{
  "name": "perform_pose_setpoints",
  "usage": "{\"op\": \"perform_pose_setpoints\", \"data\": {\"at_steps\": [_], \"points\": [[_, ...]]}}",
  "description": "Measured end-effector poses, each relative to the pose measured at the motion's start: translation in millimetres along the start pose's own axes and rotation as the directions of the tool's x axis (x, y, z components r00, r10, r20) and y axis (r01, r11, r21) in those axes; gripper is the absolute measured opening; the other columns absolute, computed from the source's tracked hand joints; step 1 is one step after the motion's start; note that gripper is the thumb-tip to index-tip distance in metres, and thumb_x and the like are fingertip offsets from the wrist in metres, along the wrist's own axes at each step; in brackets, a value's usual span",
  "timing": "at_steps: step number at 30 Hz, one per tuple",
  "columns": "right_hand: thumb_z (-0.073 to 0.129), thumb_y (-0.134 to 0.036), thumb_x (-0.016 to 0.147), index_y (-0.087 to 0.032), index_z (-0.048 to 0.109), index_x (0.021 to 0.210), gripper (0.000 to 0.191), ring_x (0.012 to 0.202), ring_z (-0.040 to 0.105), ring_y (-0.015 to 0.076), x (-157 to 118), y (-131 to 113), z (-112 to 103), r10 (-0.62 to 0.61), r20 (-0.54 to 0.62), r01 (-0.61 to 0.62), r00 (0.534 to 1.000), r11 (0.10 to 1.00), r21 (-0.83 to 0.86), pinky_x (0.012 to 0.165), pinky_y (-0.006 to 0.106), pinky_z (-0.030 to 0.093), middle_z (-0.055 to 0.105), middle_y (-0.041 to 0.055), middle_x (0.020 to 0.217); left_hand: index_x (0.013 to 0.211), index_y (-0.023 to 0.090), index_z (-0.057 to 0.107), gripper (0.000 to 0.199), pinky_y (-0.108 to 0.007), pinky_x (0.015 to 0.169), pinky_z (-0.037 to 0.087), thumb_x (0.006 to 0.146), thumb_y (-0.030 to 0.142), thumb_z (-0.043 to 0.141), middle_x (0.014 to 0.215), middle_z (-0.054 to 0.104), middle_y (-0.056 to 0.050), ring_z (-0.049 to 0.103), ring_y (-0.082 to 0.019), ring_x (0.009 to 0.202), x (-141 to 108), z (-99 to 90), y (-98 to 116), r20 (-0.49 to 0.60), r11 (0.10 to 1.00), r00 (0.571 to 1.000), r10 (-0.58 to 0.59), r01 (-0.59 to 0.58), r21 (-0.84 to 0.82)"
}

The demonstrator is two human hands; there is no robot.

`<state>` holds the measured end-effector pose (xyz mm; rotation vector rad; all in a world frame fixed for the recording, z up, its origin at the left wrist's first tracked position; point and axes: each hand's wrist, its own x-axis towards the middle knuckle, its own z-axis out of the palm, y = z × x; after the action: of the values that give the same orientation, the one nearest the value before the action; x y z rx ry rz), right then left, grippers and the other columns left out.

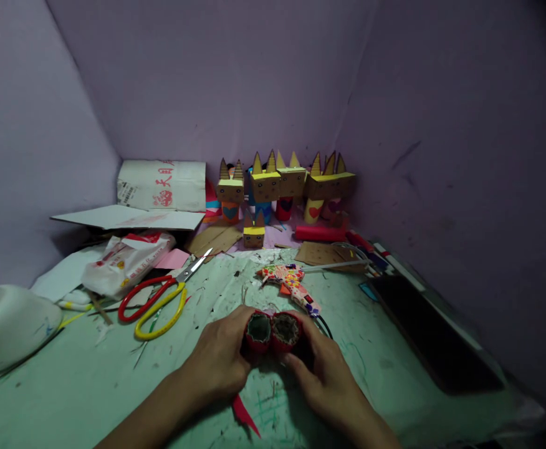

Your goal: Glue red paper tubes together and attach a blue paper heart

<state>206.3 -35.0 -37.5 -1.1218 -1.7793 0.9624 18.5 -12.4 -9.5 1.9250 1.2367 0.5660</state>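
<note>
Left hand (220, 352) grips one red tube (257, 345), right hand (325, 369) a second red tube (284, 346). Floral glue gun (289, 279) lies farther, scissors (179, 284) left.

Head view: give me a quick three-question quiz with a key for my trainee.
1. True or false: the left hand and right hand hold red tubes side by side.
2. The scissors are: A) blue-handled; B) red- and yellow-handled; C) all green-handled.
3. Fill in "nearer than" or "beyond": from the camera, the floral glue gun lies ____ the red tubes.
Key: 1 true; 2 B; 3 beyond.
</note>
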Motion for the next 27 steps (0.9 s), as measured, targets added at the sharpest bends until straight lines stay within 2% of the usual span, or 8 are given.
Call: {"op": "perform_pose_setpoints", "data": {"at_steps": [3, 8, 14, 20, 27], "points": [[0.052, -0.007, 0.075, -0.020, 0.045, 0.118, 0.046, 0.103, 0.060, 0.0204, -0.5, 1.7, 0.7, -0.001, -0.007, 0.001, 1.000, 1.000, -0.001, 0.093, 0.037, 0.046, 0.062, 0.0081, 0.114, 0.084, 0.021, 0.057, 0.015, -0.030, 0.064, 0.039, 0.070, 0.016, 0.058, 0.084, 0.059, -0.001, 0.055, -0.019, 0.075, 1.8, -0.7, 0.7, -0.019, 0.996, 1.000, 0.001, 0.000, 0.091], [0.052, -0.006, 0.074, -0.020, 0.046, 0.118, 0.047, 0.103, 0.059, 0.0213, -0.4, 6.1, 1.6, -0.009, -0.023, 0.010, 1.000, 1.000, 0.015, 0.092, 0.038, 0.046, 0.063, 0.0080, 0.114, 0.072, 0.019, 0.055, 0.008, -0.027, 0.060, 0.038, 0.068, 0.013, 0.057, 0.076, 0.057, 0.000, 0.054, -0.017, 0.070, 4.0, -1.3, 4.0, -0.044, 0.995, 0.999, 0.005, 0.000, 0.104], [0.052, -0.006, 0.076, -0.022, 0.051, 0.113, 0.040, 0.097, 0.061, 0.0218, 1.7, 3.9, 0.9, -0.018, -0.031, 0.019, 0.999, 1.000, 0.024, 0.087, 0.037, 0.048, 0.065, 0.0067, 0.109, 0.073, 0.019, 0.057, 0.008, -0.027, 0.061, 0.039, 0.069, 0.013, 0.056, 0.075, 0.059, 0.000, 0.055, -0.017, 0.069, 3.8, -0.6, 3.8, -0.048, 0.999, 0.998, 0.026, -0.024, 0.046], [0.051, -0.013, 0.082, -0.022, 0.053, 0.110, 0.029, 0.092, 0.063, 0.0209, 3.2, 3.3, 1.9, -0.040, -0.042, 0.042, 0.998, 0.998, 0.047, 0.083, 0.033, 0.049, 0.067, 0.0061, 0.104, 0.069, 0.019, 0.054, 0.007, -0.027, 0.058, 0.037, 0.067, 0.013, 0.056, 0.072, 0.058, 0.001, 0.055, -0.017, 0.066, 4.3, -0.4, 5.1, -0.064, 0.998, 0.998, 0.018, -0.014, 0.059], [0.052, -0.011, 0.081, -0.022, 0.053, 0.112, 0.033, 0.094, 0.062, 0.0203, 2.2, 6.9, 2.7, -0.039, -0.053, 0.041, 0.998, 0.998, 0.037, 0.084, 0.031, 0.048, 0.066, 0.0050, 0.105, 0.070, 0.019, 0.055, 0.006, -0.027, 0.059, 0.038, 0.067, 0.013, 0.056, 0.072, 0.059, 0.000, 0.056, -0.018, 0.067, 4.2, -0.1, 7.1, -0.079, 0.998, 0.997, 0.009, -0.005, 0.058]]}}
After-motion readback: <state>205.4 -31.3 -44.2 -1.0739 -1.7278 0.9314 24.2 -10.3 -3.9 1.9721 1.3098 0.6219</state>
